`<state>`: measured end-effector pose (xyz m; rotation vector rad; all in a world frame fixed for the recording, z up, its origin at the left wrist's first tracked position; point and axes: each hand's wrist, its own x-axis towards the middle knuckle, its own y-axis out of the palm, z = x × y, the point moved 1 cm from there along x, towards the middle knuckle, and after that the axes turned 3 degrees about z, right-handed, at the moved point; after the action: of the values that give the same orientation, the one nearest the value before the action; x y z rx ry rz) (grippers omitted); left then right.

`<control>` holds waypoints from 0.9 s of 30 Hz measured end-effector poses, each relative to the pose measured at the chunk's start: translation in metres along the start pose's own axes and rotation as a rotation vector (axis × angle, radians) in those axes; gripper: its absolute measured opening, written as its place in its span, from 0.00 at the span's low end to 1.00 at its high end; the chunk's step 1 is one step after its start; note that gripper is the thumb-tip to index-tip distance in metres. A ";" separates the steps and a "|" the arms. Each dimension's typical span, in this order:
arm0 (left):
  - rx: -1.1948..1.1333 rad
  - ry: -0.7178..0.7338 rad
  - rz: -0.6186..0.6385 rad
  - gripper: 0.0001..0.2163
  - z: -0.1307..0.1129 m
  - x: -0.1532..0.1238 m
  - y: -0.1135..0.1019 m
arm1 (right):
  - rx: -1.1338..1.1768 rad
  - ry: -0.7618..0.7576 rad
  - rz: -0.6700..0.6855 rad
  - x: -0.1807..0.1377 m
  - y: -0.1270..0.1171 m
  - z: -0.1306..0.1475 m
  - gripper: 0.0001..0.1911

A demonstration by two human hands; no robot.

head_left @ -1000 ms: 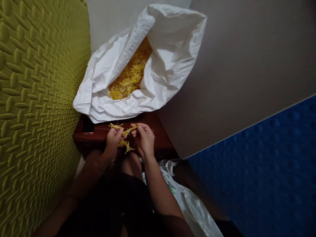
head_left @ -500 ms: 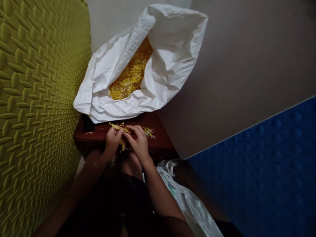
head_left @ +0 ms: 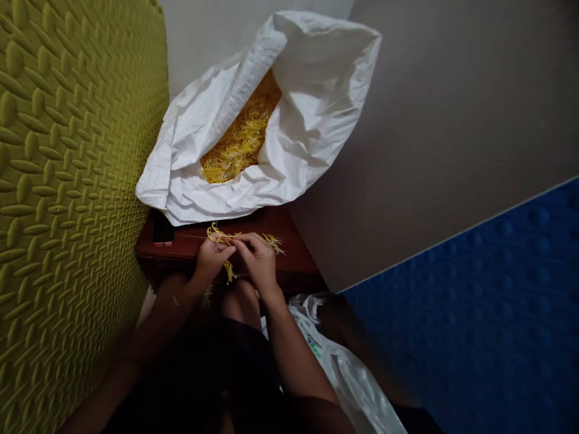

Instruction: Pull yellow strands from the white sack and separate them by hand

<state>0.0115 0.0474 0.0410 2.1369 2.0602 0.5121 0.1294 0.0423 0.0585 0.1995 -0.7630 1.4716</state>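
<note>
My left hand (head_left: 209, 257) is closed round a small bunch of thin yellow strands (head_left: 219, 234), which stick out above and below the fist. My right hand (head_left: 259, 260) pinches the same bunch, fingertips touching the left hand's. Both hands hover over a dark red wooden stool (head_left: 181, 247). A few loose yellow strands (head_left: 274, 243) lie on the stool just right of my right hand. Behind the stool, a big white sack (head_left: 312, 120) gapes open, filled with a heap of yellow strands (head_left: 242, 138).
A green embossed foam mat (head_left: 67, 181) stands along the left. A blue embossed mat (head_left: 474, 313) covers the floor at right, beside bare grey floor. A crumpled plastic bag (head_left: 344, 374) lies by my right forearm. A dark phone-like object (head_left: 161, 230) rests on the stool's left corner.
My right hand moved left until it met the left hand at the bunch. A small tuft of strands now lies on the stool to its right.
</note>
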 end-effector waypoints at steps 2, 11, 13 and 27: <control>0.006 0.033 -0.016 0.10 0.002 0.002 -0.003 | 0.070 0.022 0.081 0.000 -0.001 0.000 0.06; 0.098 0.150 0.025 0.08 -0.005 0.000 -0.005 | 0.303 0.201 0.084 0.001 0.004 -0.007 0.07; 0.038 0.112 0.079 0.09 -0.006 -0.001 -0.005 | 0.521 0.329 0.090 -0.001 0.008 -0.012 0.08; -0.237 -0.125 -0.050 0.18 -0.006 -0.002 -0.007 | 0.125 0.422 -0.447 0.023 -0.031 -0.132 0.13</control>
<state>0.0029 0.0446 0.0441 1.9263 1.8782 0.5698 0.2017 0.1311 -0.0178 0.1361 -0.2602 1.0813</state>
